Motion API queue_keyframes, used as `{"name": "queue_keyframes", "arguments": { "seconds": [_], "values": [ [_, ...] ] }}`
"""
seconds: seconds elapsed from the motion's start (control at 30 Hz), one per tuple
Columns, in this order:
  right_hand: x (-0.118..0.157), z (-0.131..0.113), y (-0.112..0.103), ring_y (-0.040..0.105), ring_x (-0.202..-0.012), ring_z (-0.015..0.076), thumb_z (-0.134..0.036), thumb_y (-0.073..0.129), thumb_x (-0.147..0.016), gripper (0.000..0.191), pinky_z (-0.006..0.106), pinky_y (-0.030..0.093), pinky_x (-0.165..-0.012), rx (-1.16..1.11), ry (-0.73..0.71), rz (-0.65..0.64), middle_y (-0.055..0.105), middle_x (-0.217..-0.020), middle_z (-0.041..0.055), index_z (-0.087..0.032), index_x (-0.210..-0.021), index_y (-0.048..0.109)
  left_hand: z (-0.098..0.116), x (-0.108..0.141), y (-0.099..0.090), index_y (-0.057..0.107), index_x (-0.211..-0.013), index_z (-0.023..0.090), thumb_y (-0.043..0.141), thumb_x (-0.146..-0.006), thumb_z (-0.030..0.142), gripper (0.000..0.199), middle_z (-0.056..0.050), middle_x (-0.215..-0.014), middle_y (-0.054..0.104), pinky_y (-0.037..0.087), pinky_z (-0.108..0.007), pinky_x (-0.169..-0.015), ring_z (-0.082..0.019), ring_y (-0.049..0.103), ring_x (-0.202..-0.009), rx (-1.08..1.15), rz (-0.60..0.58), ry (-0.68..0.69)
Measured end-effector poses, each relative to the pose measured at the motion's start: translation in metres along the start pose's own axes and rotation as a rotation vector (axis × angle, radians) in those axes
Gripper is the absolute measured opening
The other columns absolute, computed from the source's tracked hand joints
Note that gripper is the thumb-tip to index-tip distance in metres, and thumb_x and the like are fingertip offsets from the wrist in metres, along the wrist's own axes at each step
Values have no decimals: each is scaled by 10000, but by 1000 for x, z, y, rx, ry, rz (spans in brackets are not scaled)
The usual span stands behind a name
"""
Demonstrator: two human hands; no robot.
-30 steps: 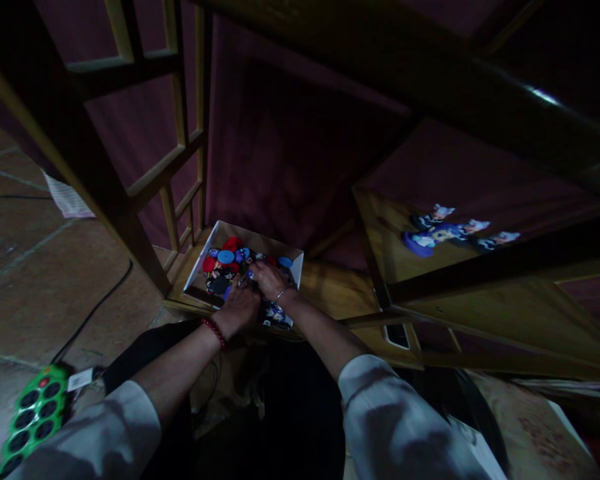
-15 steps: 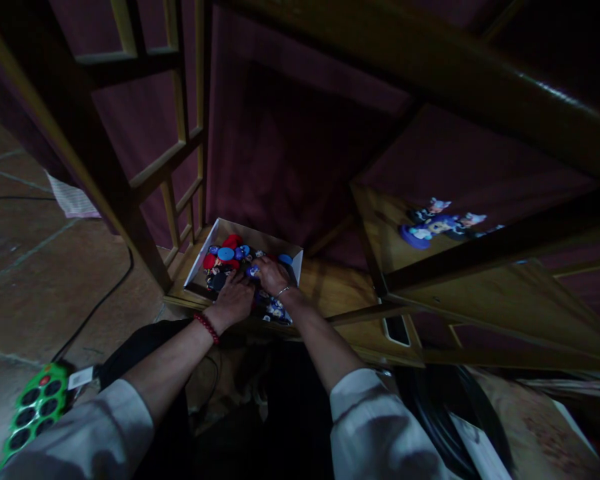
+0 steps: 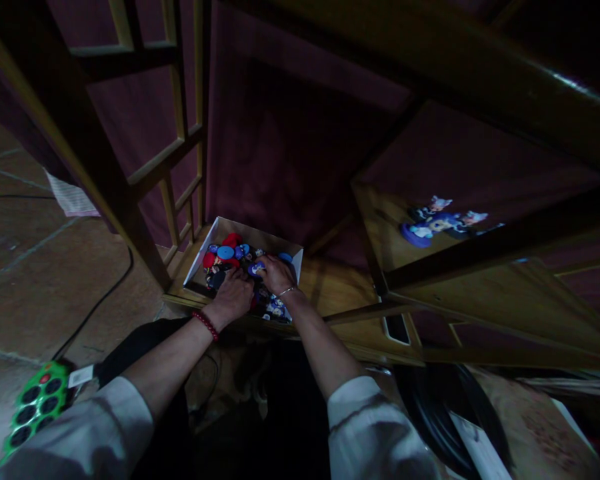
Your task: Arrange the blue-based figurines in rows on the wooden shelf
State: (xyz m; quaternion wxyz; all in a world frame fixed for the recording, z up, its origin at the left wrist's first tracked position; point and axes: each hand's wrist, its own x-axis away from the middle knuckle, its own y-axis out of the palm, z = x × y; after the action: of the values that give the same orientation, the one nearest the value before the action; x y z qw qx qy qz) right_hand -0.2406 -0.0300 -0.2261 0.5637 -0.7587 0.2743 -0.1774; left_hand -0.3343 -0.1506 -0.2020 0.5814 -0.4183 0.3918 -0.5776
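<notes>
A white cardboard box holds several small figurines and round bases in red, blue and black. Both of my hands reach into it. My right hand pinches a small blue-purple figurine near the middle of the box. Beside it, my left hand is curled down among the figurines, close to a black piece. What its fingers grip is hidden. Red round pieces and a light-blue disc lie at the box's left. White-and-blue figurines lie near its front right.
The box stands on a wooden shelf between lattice posts. Further right, a figurine group on a blue base stands on a higher shelf. A white-edged dark device lies on the lower shelf. A green gadget with round black pads is at lower left.
My right hand has shifted slightly, and the blue-purple figurine at its fingertips shows more plainly. My left hand's fingers have drawn in a little among the pieces.
</notes>
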Motion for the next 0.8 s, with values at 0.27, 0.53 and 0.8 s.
{"name": "queue_keyframes", "arguments": {
  "seconds": [0.27,0.53,0.8],
  "values": [
    [-1,-1,-3,545,-934,145,-191,576,-759,238,256,394,-840,-135,118,56,614,-1001,26,-209,-995,558,-2,-2,2,579,-1026,102,443,-782,184,290,-147,-1119,577,234,-415,-1015,-241,444,-1134,3,8,2],
    [2,-5,-8,542,-926,137,-226,544,-791,219,249,393,-825,-113,128,26,610,-1003,28,-211,-1009,544,1,-1,0,579,-1006,112,425,-783,169,276,-140,-1121,571,219,-421,-1019,-239,433,-1136,12,4,-4],
    [-4,-14,-2,491,-1021,171,-184,534,-792,281,263,369,-875,-1,54,-40,585,-1058,66,-186,-1073,547,1,0,2,587,-979,111,430,-774,167,264,-144,-1096,585,201,-425,-1025,-245,439,-1132,3,-35,-8]
  ]
}}
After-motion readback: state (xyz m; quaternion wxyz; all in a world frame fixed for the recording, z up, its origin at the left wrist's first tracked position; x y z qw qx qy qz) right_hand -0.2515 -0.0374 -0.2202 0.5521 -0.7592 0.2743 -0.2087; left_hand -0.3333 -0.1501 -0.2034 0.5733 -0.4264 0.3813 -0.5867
